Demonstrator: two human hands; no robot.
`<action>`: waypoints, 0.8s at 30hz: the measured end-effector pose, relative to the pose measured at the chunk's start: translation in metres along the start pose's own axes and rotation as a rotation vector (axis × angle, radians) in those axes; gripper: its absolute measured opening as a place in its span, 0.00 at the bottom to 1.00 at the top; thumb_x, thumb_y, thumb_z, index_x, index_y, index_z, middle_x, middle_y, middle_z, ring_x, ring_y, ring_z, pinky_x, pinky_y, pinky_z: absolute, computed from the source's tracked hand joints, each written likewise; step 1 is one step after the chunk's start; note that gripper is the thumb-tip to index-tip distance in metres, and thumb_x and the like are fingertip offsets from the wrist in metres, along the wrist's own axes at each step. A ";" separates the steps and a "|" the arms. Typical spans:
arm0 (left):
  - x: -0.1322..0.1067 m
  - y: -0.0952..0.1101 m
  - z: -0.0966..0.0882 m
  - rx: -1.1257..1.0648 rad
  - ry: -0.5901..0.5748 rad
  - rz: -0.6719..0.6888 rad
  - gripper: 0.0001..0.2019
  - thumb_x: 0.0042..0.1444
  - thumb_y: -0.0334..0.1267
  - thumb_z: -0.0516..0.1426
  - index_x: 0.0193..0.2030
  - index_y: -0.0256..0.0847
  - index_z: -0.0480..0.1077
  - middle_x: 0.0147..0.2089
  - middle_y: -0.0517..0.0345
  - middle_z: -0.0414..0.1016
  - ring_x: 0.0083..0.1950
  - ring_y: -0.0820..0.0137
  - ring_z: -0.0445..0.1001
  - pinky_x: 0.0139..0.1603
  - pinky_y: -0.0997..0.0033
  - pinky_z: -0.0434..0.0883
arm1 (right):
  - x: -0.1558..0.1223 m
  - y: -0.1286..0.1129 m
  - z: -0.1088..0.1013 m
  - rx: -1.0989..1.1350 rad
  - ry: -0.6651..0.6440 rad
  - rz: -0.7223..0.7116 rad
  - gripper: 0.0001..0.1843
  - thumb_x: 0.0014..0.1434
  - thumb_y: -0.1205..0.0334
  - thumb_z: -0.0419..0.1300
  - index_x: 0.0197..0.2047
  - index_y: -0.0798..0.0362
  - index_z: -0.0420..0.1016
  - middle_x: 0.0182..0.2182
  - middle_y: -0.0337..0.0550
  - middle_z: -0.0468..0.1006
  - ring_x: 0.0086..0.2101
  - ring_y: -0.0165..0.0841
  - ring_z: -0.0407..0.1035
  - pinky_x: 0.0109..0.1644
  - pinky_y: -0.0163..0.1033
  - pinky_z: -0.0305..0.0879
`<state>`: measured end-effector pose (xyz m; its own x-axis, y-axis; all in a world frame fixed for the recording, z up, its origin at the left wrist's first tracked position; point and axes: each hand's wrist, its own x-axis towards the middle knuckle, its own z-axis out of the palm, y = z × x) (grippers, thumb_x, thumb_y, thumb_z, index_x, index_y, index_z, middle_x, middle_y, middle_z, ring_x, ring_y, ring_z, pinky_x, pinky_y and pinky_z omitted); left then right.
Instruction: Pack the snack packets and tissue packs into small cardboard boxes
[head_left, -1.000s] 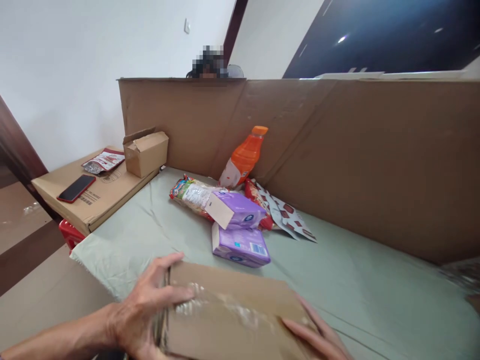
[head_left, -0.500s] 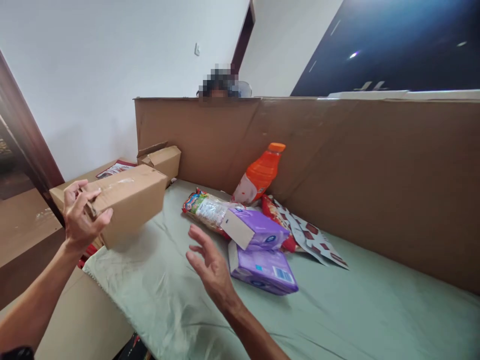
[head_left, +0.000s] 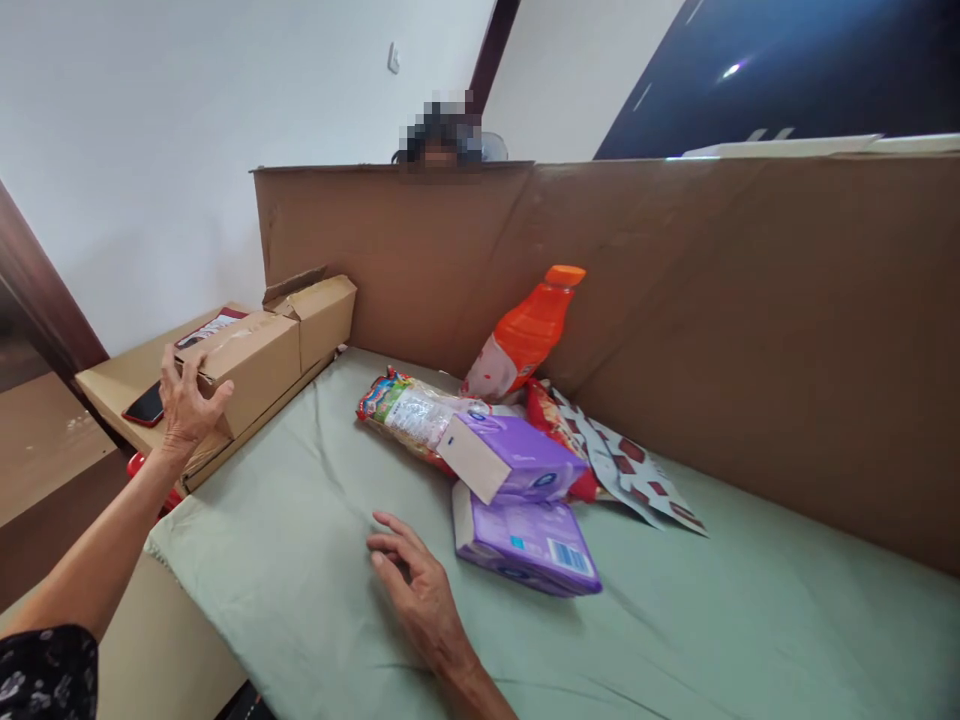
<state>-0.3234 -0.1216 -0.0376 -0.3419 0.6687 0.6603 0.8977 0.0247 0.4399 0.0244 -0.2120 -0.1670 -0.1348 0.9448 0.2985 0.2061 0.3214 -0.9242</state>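
My left hand grips the near end of a closed cardboard box, thumb on its right side and fingers over the top edge. That box sits at the left edge of the bed-like green surface, lined up with a second cardboard box behind it. Over the green cloth hovers my right hand, fingers loosely apart and holding nothing. Just right of it lie two purple tissue packs, the upper pack leaning on the lower pack. A clear food packet is partly under the upper one.
An orange bottle leans against a tall cardboard panel. Beside it are a red packet and printed sheets. A phone lies left of the box. A person's head shows behind the panel.
My left hand has set the cardboard box down farther back, against the second box, uncovering the phone. My right hand has lowered toward me and stays empty. The view has shifted slightly.
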 end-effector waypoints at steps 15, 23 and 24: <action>-0.134 0.073 0.068 -0.005 -0.432 0.319 0.31 0.60 0.40 0.55 0.70 0.40 0.57 0.71 0.36 0.63 0.71 0.48 0.65 0.68 0.43 0.65 | 0.012 -0.015 0.002 0.137 0.042 0.046 0.18 0.64 0.52 0.56 0.32 0.52 0.81 0.26 0.42 0.80 0.27 0.33 0.71 0.33 0.37 0.67; -0.146 0.124 0.123 0.090 -0.607 0.451 0.22 0.65 0.41 0.54 0.64 0.40 0.67 0.69 0.37 0.67 0.71 0.48 0.64 0.70 0.43 0.59 | 0.019 -0.014 0.005 0.168 0.131 0.024 0.18 0.62 0.50 0.57 0.26 0.51 0.76 0.23 0.39 0.74 0.26 0.31 0.65 0.32 0.36 0.62; -0.148 0.127 0.123 0.091 -0.616 0.469 0.22 0.65 0.41 0.54 0.64 0.39 0.67 0.69 0.36 0.67 0.71 0.48 0.63 0.71 0.43 0.59 | 0.020 -0.014 0.005 0.170 0.136 0.024 0.18 0.62 0.50 0.56 0.26 0.51 0.76 0.23 0.38 0.74 0.26 0.31 0.64 0.32 0.36 0.62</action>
<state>-0.1251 -0.1260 -0.1541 0.2711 0.9158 0.2963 0.9388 -0.3195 0.1285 0.0137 -0.1977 -0.1496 0.0029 0.9556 0.2945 0.0398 0.2942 -0.9549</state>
